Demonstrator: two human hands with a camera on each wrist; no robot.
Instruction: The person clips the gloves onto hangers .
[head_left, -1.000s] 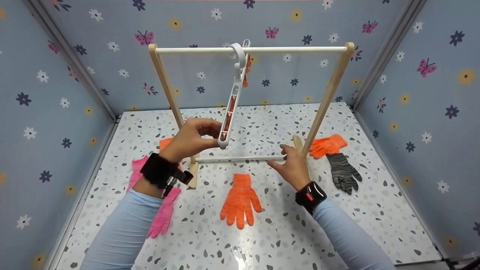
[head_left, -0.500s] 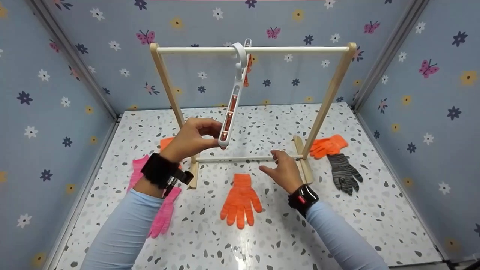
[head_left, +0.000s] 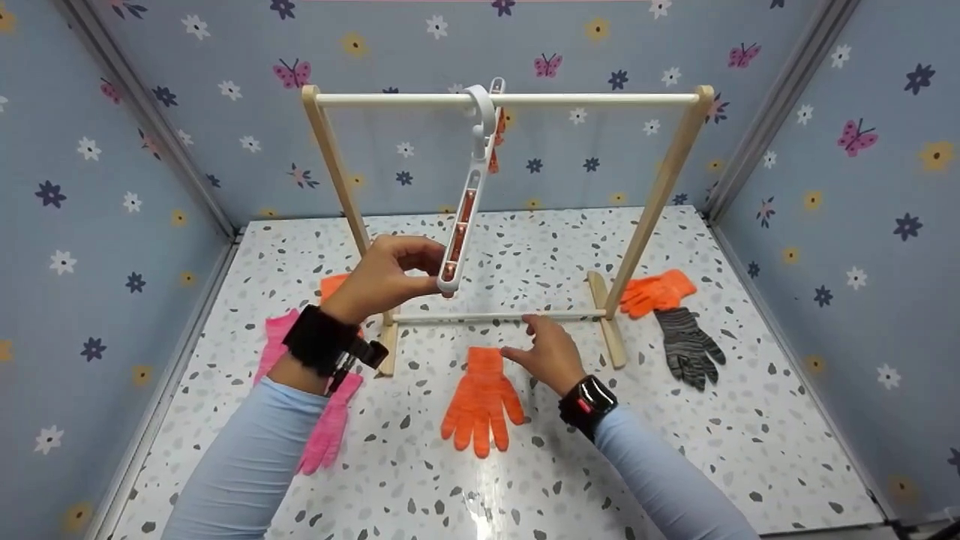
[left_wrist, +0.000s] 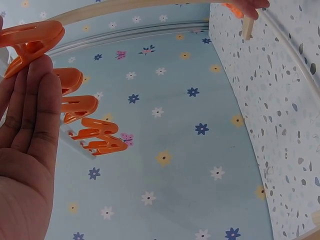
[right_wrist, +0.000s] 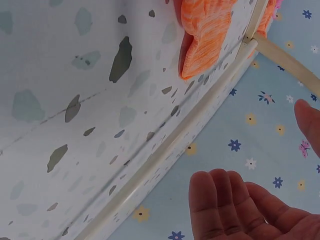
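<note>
Our left hand (head_left: 386,274) pinches the slim white plastic clip hanger (head_left: 480,161), upper centre of frame. Our right hand (head_left: 551,356), thumb and fingers apart, near flat orange knit glove (head_left: 484,397), lower centre.

Bright, even light filled the head view, leaving white glare on the speckled tabletop (head_left: 405,487) near the lower edge and a soft shadow beside the right sleeve (head_left: 667,472). The left wrist view was dimmer, the left hand (left_wrist: 30,145) shaded, the wooden bar (left_wrist: 125,6) bowed by lens distortion.
</note>
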